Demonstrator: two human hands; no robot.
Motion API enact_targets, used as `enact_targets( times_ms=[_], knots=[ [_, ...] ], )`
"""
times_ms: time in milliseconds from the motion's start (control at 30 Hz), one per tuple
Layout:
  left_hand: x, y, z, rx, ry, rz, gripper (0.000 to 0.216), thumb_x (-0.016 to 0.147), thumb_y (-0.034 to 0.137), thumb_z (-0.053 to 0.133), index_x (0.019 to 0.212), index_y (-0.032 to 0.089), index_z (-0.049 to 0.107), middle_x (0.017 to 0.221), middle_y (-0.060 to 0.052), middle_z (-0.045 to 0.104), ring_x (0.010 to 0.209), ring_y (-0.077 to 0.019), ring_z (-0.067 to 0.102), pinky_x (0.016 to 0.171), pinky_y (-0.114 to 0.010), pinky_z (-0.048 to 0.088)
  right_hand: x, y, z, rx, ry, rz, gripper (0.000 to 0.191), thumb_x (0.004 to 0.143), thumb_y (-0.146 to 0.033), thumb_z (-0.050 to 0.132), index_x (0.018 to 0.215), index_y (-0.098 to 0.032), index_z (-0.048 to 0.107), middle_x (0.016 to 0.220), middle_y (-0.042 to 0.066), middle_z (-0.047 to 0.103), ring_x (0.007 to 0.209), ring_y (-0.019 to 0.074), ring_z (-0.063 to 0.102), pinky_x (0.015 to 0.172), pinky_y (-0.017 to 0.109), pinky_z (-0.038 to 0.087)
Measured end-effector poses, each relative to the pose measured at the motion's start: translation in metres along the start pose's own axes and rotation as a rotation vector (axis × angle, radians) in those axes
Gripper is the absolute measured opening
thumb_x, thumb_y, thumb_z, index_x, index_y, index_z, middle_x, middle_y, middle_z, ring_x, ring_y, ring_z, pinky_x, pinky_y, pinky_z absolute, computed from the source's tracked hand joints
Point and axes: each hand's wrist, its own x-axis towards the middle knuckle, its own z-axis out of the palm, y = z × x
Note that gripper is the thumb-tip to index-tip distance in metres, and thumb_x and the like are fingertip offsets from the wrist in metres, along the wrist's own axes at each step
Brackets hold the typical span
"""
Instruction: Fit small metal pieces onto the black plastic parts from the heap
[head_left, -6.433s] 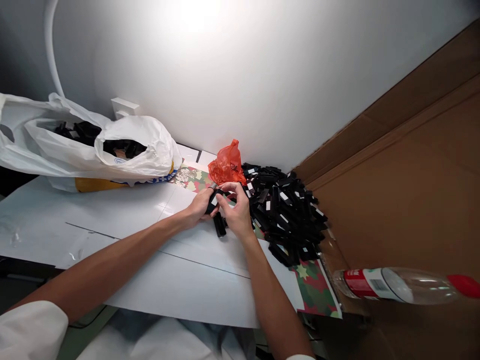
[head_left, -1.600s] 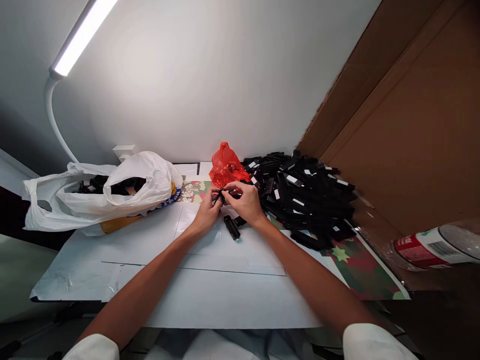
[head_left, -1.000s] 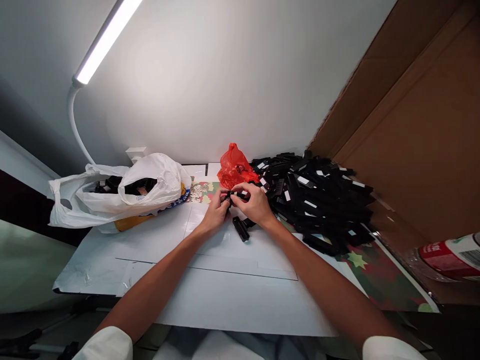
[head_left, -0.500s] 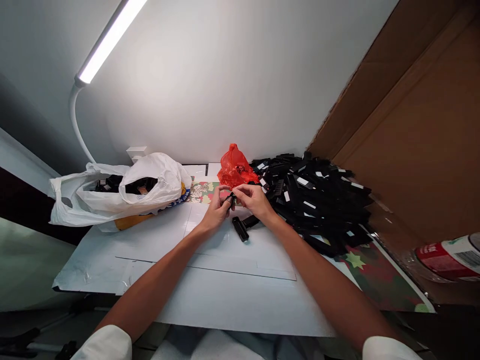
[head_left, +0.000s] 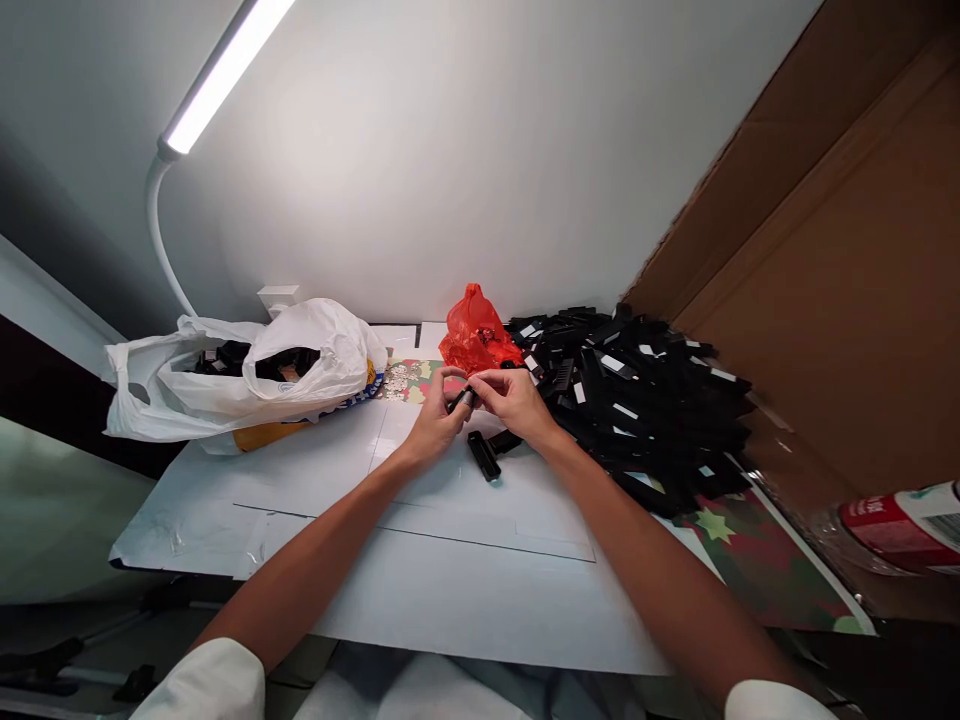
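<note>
Head view, left hand (head_left: pixel 437 422): centre, holding one black plastic piece (head_left: pixel 468 395), mostly hidden
Right hand (head_left: pixel 517 403): pinched, contents unclear

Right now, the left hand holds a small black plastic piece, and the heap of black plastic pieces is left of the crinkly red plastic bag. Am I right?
Not quite: the heap of black plastic pieces is right of the crinkly red plastic bag, as the head view shows. The left hand does hold a small black plastic piece.
</note>
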Motion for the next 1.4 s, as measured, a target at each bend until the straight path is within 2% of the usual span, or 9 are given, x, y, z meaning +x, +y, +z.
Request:
enact_targets(
  times_ms=[167, 267, 467, 767, 1000, 1133, 1267, 1400],
  knots=[
    [0.002, 0.000, -0.001, -0.037, -0.023, -0.013, 0.044, 0.090, 0.048, 0.069, 0.118, 0.025, 0.043, 0.067, 0.009, 0.051, 0.053, -0.0085, 0.041, 0.053, -0.021, 0.029, 0.002, 0.003, 0.002, 0.099, 0.024, 0.037, 0.052, 0.086, -0.069, 0.068, 0.082, -0.017, 0.073, 0.058, -0.001, 0.060, 0.046, 0.0115, 0.046, 0.043, 0.025, 0.036],
    [0.002, 0.002, -0.002, -0.047, -0.043, -0.008, 0.046, 0.089, 0.049, 0.070, 0.117, 0.024, 0.043, 0.069, 0.008, 0.054, 0.055, -0.0093, 0.042, 0.054, -0.022, 0.030, 0.004, 0.005, 0.002, 0.136, 0.012, 0.057, 0.055, 0.086, -0.072, 0.067, 0.083, -0.017, 0.072, 0.056, -0.002, 0.057, 0.045, 0.0103, 0.042, 0.042, 0.024, 0.031],
    [0.001, 0.004, -0.002, -0.066, -0.049, -0.034, 0.047, 0.089, 0.052, 0.071, 0.115, 0.023, 0.044, 0.072, 0.006, 0.057, 0.058, -0.0096, 0.043, 0.055, -0.022, 0.030, 0.002, 0.004, 0.000, 0.129, 0.005, 0.041, 0.057, 0.086, -0.073, 0.068, 0.087, -0.016, 0.072, 0.059, -0.001, 0.058, 0.047, 0.0107, 0.043, 0.044, 0.024, 0.033],
    [-0.001, 0.010, 0.001, -0.105, -0.047, -0.054, 0.047, 0.084, 0.050, 0.076, 0.110, 0.024, 0.047, 0.065, 0.009, 0.050, 0.052, -0.0073, 0.036, 0.051, -0.021, 0.024, -0.005, -0.010, -0.004, -0.166, 0.014, -0.121, 0.049, 0.098, -0.060, 0.061, 0.087, -0.015, 0.077, 0.067, 0.003, 0.066, 0.060, 0.0154, 0.057, 0.059, 0.028, 0.043],
    [-0.002, 0.016, -0.002, -0.164, -0.070, -0.121, 0.046, 0.082, 0.046, 0.076, 0.112, 0.024, 0.048, 0.064, 0.010, 0.049, 0.044, -0.0054, 0.028, 0.045, -0.022, 0.014, -0.003, -0.005, -0.004, -0.064, 0.006, -0.054, 0.051, 0.095, -0.064, 0.062, 0.089, -0.015, 0.076, 0.060, 0.000, 0.060, 0.051, 0.0134, 0.050, 0.050, 0.026, 0.039],
    [0.001, 0.011, -0.001, -0.139, -0.056, -0.078, 0.047, 0.083, 0.049, 0.076, 0.112, 0.024, 0.048, 0.067, 0.009, 0.053, 0.046, -0.0059, 0.032, 0.046, -0.021, 0.019, -0.002, -0.003, -0.006, -0.012, 0.000, -0.021, 0.057, 0.093, -0.071, 0.062, 0.091, -0.015, 0.076, 0.058, -0.001, 0.057, 0.048, 0.0127, 0.048, 0.047, 0.026, 0.038],
    [0.003, 0.006, 0.000, -0.096, -0.023, -0.039, 0.049, 0.083, 0.053, 0.077, 0.111, 0.023, 0.049, 0.073, 0.006, 0.059, 0.054, -0.0076, 0.043, 0.050, -0.021, 0.027, -0.003, -0.005, -0.006, -0.014, 0.001, -0.021, 0.066, 0.096, -0.077, 0.052, 0.087, -0.016, 0.075, 0.055, -0.002, 0.053, 0.049, 0.0134, 0.050, 0.050, 0.027, 0.040],
    [0.004, 0.005, 0.001, -0.075, -0.010, -0.029, 0.050, 0.084, 0.056, 0.076, 0.111, 0.023, 0.050, 0.073, 0.005, 0.060, 0.057, -0.0085, 0.046, 0.051, -0.021, 0.030, -0.004, -0.004, -0.006, -0.004, 0.006, -0.019, 0.068, 0.097, -0.078, 0.049, 0.087, -0.016, 0.075, 0.057, -0.002, 0.054, 0.050, 0.0135, 0.051, 0.050, 0.027, 0.040]
  ],
)
